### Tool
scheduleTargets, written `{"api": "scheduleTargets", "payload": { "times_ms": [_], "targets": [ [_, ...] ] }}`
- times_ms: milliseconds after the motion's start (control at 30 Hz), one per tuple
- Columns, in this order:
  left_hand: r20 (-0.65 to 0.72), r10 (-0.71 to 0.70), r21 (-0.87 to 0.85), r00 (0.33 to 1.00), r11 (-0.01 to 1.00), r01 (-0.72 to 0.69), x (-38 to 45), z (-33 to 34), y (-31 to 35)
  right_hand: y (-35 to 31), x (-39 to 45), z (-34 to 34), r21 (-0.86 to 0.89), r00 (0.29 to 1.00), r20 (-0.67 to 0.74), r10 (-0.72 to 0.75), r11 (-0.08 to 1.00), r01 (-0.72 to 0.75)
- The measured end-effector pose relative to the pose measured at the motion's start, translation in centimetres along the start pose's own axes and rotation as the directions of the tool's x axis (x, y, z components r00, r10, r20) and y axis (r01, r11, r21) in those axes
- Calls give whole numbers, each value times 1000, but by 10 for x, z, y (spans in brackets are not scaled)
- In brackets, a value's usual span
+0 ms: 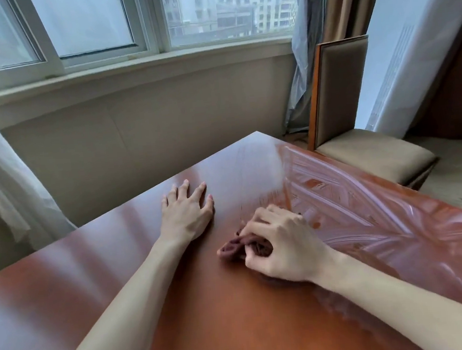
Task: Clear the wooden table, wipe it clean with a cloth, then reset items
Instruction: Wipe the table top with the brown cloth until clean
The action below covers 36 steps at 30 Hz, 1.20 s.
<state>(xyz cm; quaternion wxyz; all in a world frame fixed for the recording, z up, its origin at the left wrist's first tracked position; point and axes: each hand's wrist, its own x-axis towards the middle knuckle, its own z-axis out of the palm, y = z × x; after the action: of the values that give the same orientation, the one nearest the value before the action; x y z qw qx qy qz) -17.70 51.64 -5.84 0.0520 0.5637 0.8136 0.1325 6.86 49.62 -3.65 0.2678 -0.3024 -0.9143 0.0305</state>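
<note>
From the head camera, a padded beige chair (pixel 360 135) with an orange wooden frame stands just beside the far right edge of the table (pixel 122 282), under a wide window (pixel 99 24) with sheer curtains at both sides. The table is smooth, glossy reddish wood; its right part shows wet, streaky swirls. The left hand (pixel 186 215) lies flat on the wood, fingers straight and spread, its grip wide and holding nothing. The right hand (pixel 283 242) presses down with its grip curled round a bunched, dark brown cloth (pixel 233 248), near the table's middle, at the edge of the streaks.
</note>
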Motion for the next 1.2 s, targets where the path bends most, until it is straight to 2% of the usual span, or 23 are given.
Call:
{"api": "scheduleTargets", "payload": {
  "times_ms": [133, 333, 500, 667, 833, 967, 1100, 1200],
  "targets": [
    [-24, 11, 10, 1000, 1000, -10, 2, 5, -3, 63, 92, 30, -116, 978, 24, 205, 973, -201],
    [-47, 8, 42, 999, 999, -6, 6, 12, -6, 177, 237, 83, -178, 865, -129, 485, 846, -502],
    [-79, -9, 32, 997, 999, 11, 5, 12, -3, 213, 282, 96, -175, 828, -156, 539, 810, -560],
    [-54, -26, 25, 998, 999, 27, 4, 7, 1, 167, 229, 82, -197, 881, -86, 465, 859, -473],
    [-25, -10, 23, 1000, 1000, 11, 1, 2, 2, 61, 108, 43, -140, 963, -4, 270, 953, -268],
    [-8, 2, 18, 1000, 1000, -2, 0, -1, 0, -5, 11, 9, -6, 999, 22, 42, 999, -42],
    [-8, 8, 13, 1000, 1000, -8, 1, 1, 0, -3, -2, 2, 78, 995, 23, -101, 992, 99],
    [-28, 12, 7, 1000, 1000, -12, 2, 3, -1, 40, 57, 20, 44, 999, 35, -5, 999, 3]
  ]
}}
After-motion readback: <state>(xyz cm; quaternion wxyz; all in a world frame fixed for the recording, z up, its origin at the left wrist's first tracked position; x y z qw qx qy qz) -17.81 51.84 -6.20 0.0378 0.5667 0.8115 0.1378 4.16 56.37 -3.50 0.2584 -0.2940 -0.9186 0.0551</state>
